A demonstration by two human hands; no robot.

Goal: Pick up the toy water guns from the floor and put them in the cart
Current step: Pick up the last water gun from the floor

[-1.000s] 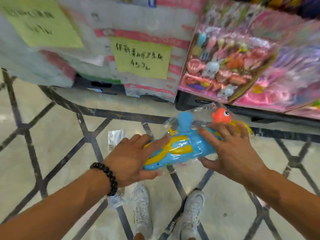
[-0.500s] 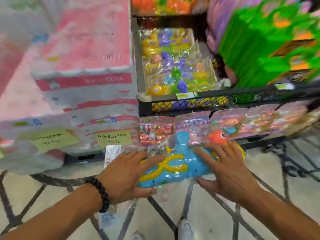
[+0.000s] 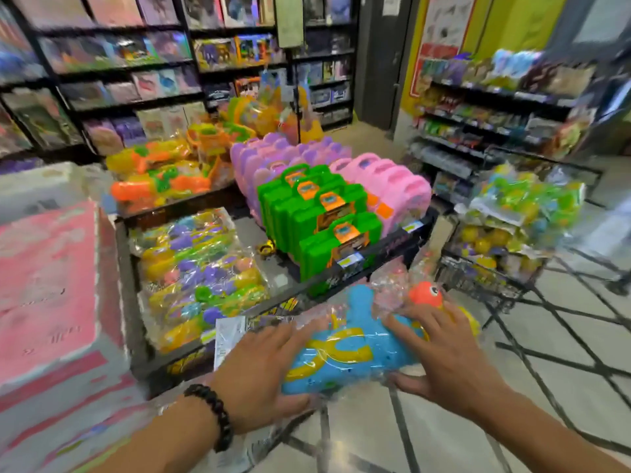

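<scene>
A blue toy water gun [image 3: 345,356] with yellow trim and an orange fish head, sealed in a clear plastic bag, is held level in front of me above the floor. My left hand [image 3: 263,373] grips its left end, fingers on top and thumb underneath. My right hand [image 3: 440,356] grips the right end the same way, just below the orange head. The black wire cart [image 3: 478,285] stands to the right and a little beyond the gun, with several bagged yellow and green toys piled in it.
A low black display table [image 3: 133,302] straight ahead carries bagged water guns [image 3: 201,278], green cases [image 3: 321,220] and pink cases [image 3: 386,186]. Stacked pink-and-white cartons [image 3: 44,285] stand at the left. Stocked shelves line the back and right. Tiled floor runs to the lower right.
Both hands have carried the bagged water gun up from near the floor. My view has swung up from the tiles to the display table and the cart. The grip is unchanged.
</scene>
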